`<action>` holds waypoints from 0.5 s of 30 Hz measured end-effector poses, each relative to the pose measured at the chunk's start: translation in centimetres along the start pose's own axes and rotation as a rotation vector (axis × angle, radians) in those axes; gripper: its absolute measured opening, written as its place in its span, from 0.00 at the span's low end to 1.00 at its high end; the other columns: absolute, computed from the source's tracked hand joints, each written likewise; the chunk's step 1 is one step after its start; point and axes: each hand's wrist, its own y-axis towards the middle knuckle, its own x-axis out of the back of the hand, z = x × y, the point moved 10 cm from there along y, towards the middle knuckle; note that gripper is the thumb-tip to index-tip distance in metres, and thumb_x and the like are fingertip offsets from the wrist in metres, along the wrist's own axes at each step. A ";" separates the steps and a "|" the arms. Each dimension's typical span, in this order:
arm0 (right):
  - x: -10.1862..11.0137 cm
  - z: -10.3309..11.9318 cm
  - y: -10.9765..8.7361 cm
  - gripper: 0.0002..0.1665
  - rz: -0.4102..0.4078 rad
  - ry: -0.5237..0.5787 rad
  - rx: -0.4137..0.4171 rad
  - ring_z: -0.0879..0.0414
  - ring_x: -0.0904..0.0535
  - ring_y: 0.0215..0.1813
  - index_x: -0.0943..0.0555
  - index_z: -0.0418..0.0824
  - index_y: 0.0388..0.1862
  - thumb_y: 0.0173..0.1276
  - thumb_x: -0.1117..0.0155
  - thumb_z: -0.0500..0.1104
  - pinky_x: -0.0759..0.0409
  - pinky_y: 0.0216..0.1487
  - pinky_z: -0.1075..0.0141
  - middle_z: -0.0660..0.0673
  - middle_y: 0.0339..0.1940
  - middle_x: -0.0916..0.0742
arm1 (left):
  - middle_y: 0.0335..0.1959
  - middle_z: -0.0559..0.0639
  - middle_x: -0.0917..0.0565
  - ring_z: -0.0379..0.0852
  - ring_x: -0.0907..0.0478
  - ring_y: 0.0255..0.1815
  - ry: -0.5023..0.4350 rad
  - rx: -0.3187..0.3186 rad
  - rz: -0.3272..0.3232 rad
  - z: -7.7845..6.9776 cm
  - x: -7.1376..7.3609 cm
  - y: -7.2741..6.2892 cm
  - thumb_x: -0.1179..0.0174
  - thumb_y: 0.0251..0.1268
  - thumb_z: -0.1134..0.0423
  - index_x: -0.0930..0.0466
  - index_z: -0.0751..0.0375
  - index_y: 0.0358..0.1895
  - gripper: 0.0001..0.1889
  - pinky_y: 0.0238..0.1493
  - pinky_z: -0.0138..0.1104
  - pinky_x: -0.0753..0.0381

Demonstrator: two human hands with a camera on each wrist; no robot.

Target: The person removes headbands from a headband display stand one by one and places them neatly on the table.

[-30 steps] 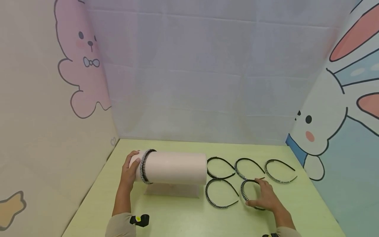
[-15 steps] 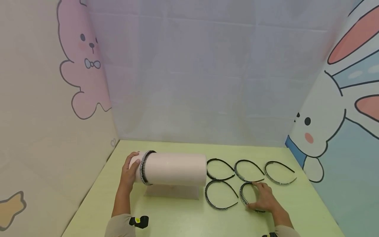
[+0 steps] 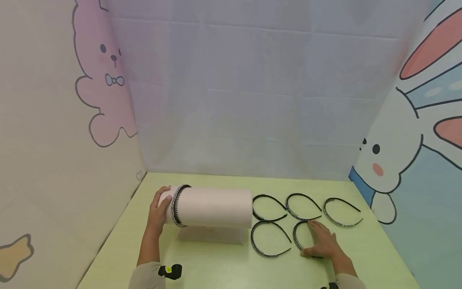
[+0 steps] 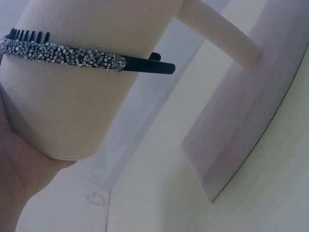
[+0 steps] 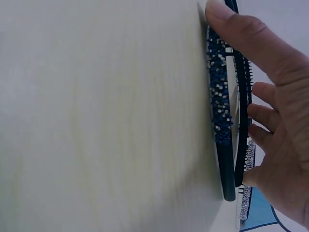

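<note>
In the head view my left hand (image 3: 157, 212) grips the left end of a pale pink roll-shaped headband stand (image 3: 216, 208), fingers over the top. A black headband with silvery stones (image 4: 72, 55) sits around the roll just beside that hand. At the front right my right hand (image 3: 323, 243) spans another toothed headband (image 3: 296, 237) lying at table level, thumb on the near arm and fingers at the far arm. The right wrist view shows the thumb against its dark blue, stone-covered side (image 5: 219, 92). The palm hides part of this headband's open end in the head view.
Several more headbands lie in rows right of the stand, among them a plain dark one (image 3: 268, 208) close to its end and a stone-set one (image 3: 341, 212) at far right. A post and flat base (image 4: 241, 111) carry the roll. Printed walls border the pale table (image 3: 216, 265).
The right hand and its headband have settled slightly nearer the table's front, with the fingers a little more spread. The left hand keeps its grip on the stand.
</note>
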 end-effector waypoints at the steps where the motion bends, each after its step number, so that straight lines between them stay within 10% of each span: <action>1: 0.0 -0.1 -0.1 0.68 -0.002 0.008 -0.008 0.27 0.45 0.63 0.36 0.29 0.64 0.27 0.20 0.63 0.56 0.49 0.25 0.26 0.63 0.35 | 0.59 0.47 0.34 0.48 0.32 0.47 -0.004 -0.001 0.001 0.0 0.0 0.0 0.53 0.72 0.60 0.37 0.59 0.60 0.17 0.39 0.36 0.28; 15: 0.6 1.7 -0.8 0.48 -0.132 0.222 -0.051 0.28 0.41 0.62 0.36 0.31 0.65 0.53 0.28 0.53 0.44 0.56 0.35 0.25 0.62 0.33 | 0.57 0.46 0.33 0.48 0.31 0.46 0.014 0.019 -0.008 0.2 0.0 0.1 0.53 0.72 0.61 0.36 0.58 0.60 0.16 0.38 0.37 0.28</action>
